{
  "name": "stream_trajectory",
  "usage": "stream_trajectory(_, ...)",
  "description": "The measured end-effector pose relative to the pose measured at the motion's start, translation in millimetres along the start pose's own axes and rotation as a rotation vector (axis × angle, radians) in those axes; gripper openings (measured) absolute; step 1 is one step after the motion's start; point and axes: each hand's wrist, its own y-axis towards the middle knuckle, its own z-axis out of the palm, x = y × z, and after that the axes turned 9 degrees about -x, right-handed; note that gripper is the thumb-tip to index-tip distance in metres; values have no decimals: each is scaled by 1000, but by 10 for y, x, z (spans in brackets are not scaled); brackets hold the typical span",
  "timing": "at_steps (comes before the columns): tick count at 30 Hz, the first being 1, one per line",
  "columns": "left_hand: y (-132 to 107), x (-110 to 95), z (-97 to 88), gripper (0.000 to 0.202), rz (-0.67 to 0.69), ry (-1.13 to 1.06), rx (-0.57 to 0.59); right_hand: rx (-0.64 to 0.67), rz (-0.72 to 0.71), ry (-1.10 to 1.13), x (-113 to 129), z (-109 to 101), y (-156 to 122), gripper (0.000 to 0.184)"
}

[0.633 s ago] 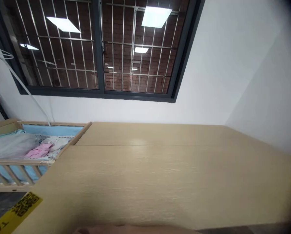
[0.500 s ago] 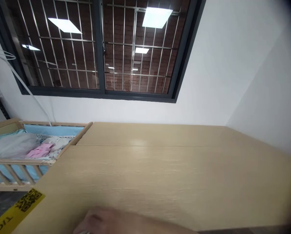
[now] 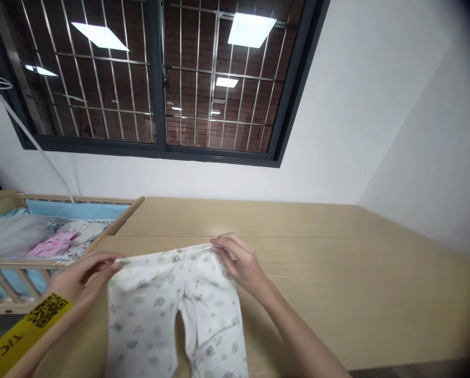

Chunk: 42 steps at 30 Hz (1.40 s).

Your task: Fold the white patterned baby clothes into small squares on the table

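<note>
Both hands newly up — left hand [image 3: 79,275], right hand [image 3: 238,262] — fingers pinching one pair of baby trousers [image 3: 171,310].

Baby pants [image 3: 171,310]: white, small green and grey print, legs spread apart and running down toward you, flat on the bench [image 3: 337,273]. Waistband is at the far end, stretched straight between your left grip [image 3: 83,275] and right grip [image 3: 238,262], each pinching one waistband corner.
</note>
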Motion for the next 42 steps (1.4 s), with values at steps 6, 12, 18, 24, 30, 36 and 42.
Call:
stream_trajectory(6,333,-170,1005,40,142,-108,273,18,237,-173,-714,-151,-232,27)
stream_trajectory(12,350,46,1908,31,253,83,399,126,458,-221,-1450,25,-697,18)
stream_trajectory(18,300,214,2447,29,244,241,402,218,515,-359,-1906,213,-908,19)
stream_trajectory(24,387,213,2731,25,165,367,374,225,593,-444,-2164,316,-859,19)
stream_trajectory(30,531,108,2777,26,129,380,398,188,756,-332,-2393,314,-765,17)
stream_trajectory(36,492,-312,2529,33,158,288,361,126,899,-256,-2544,327,-702,12)
stream_trajectory(42,-188,-1044,2146,25,408,-15,664,115,975,-149,-2539,302,-600,10)
